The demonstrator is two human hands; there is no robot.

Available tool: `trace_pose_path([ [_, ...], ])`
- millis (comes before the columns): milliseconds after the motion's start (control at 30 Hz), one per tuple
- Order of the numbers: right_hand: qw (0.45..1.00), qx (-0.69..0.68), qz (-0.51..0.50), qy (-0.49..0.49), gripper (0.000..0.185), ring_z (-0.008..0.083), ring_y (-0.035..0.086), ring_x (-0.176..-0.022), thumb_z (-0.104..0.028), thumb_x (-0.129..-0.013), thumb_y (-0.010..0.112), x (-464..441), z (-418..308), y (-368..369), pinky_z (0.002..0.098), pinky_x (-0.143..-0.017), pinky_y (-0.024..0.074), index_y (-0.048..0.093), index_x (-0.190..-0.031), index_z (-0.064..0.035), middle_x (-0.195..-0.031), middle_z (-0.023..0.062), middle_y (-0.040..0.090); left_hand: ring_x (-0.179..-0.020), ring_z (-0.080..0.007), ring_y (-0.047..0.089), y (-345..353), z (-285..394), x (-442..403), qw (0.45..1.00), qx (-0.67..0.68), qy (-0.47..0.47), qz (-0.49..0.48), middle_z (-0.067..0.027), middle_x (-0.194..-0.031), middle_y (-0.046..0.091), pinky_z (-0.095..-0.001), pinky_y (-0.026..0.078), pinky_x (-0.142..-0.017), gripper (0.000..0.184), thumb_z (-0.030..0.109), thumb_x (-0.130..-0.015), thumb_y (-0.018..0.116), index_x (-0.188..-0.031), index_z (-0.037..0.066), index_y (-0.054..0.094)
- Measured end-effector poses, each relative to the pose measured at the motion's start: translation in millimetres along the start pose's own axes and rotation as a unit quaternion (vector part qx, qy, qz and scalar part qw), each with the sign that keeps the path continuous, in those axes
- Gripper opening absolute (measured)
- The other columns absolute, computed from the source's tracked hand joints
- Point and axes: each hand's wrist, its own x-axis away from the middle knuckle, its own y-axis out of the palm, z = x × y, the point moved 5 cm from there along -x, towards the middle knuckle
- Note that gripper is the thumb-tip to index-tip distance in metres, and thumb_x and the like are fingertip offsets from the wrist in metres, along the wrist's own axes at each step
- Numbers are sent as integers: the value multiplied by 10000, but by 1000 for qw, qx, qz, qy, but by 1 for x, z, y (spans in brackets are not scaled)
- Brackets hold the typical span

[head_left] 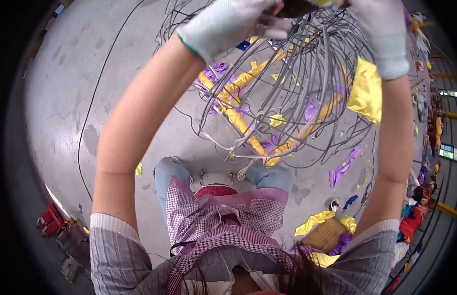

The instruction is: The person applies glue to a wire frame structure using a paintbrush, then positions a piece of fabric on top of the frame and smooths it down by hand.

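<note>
Both my hands wear pale gloves and are raised at the top edge of the head view. My left hand (248,19) is bent round the edge of a dark item (299,7) with a bit of yellow, partly cut off by the frame. On its other side, my right hand (378,24) reaches the top edge, its fingertips mostly out of frame. Below them spreads a large frame of bent grey wires (287,73). Yellow cloth wraps some of its bars (240,120). A shiny yellow cloth piece (366,91) hangs beside my right wrist.
Purple scraps (344,167) lie on the concrete floor (61,103). A cardboard box (326,235) with yellow and purple cloth stands at the lower right. Red equipment (51,220) is at the lower left. A black cable (98,81) crosses the floor; heaped colourful cloth (412,223) lines the right.
</note>
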Motion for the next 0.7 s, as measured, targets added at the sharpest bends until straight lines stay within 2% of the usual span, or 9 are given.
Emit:
trace_pose_path([
  [33, 1000, 2, 5, 19, 227, 115, 596, -630, -181, -832, 630, -1, -33, 0, 232, -576, 457, 645, -958, 7, -714, 66, 637, -735, -173, 637, -4, -17, 22, 997, 23, -72, 27, -95, -800, 559, -270, 563, -703, 287, 236, -947, 464, -922, -30, 567],
  [100, 998, 6, 21, 51, 202, 90, 590, -612, -161, -836, 640, -18, -86, -8, 207, -556, 453, 654, -935, 15, -683, 56, 636, -744, -148, 628, 3, -4, 49, 983, 49, -158, 79, -74, -786, 560, -254, 554, -702, 281, 245, -943, 490, -953, -24, 569],
  [133, 996, -53, 2, 76, 189, 96, 562, -524, -141, -838, 632, -16, -93, -8, 211, -508, 443, 634, -940, 19, -640, 29, 615, -726, -123, 610, 13, 15, 64, 977, 59, -173, 108, -61, -779, 567, -234, 540, -682, 256, 230, -939, 505, -980, -14, 575],
  [267, 972, -107, 70, 198, 132, 115, 509, -465, -149, -825, 592, 3, -162, -18, 220, -477, 382, 634, -862, -29, -550, -8, 582, -725, -120, 600, 17, 24, 127, 964, 58, -177, 188, -62, -816, 583, -232, 531, -663, 253, 223, -924, 533, -1007, -13, 573],
  [300, 977, -76, 71, 187, 128, 109, 515, -476, -133, -837, 599, 7, -181, -21, 219, -484, 388, 626, -894, -21, -603, 7, 602, -741, -142, 608, 25, 53, 141, 942, 119, -225, 219, -73, -844, 577, -248, 534, -690, 261, 222, -917, 537, -1022, -15, 570],
  [367, 954, -157, 101, 235, 125, 105, 522, -490, -109, -842, 607, 11, -219, -24, 213, -501, 406, 617, -921, -13, -680, 27, 626, -747, -168, 615, 22, 77, 163, 921, 177, -231, 258, -64, -823, 547, -263, 527, -707, 232, 222, -917, 532, -967, -2, 565],
  [467, 939, -166, 113, 279, 123, 104, 542, -535, -86, -840, 613, 12, -253, -28, 205, -525, 423, 608, -927, 0, -745, 37, 641, -742, -183, 619, 6, 106, 184, 926, 168, -250, 229, -51, -790, 511, -270, 518, -705, 217, 233, -923, 520, -891, 20, 543],
  [533, 911, -264, 130, 288, 100, 111, 562, -590, -59, -832, 605, 7, -270, -32, 197, -549, 435, 610, -911, 3, -777, 34, 644, -736, -168, 615, -7, 117, 190, 921, 162, -277, 219, -32, -735, 479, -262, 510, -678, 230, 246, -928, 513, -815, 45, 516],
  [700, 910, -288, 125, 270, 92, 148, 558, -633, -21, -790, 597, 3, -275, -42, 235, -596, 435, 606, -880, -3, -793, 41, 633, -701, -145, 601, -25, 154, 175, 926, 136, -266, 232, -22, -703, 477, -252, 502, -654, 246, 254, -931, 510, -779, 60, 522],
])
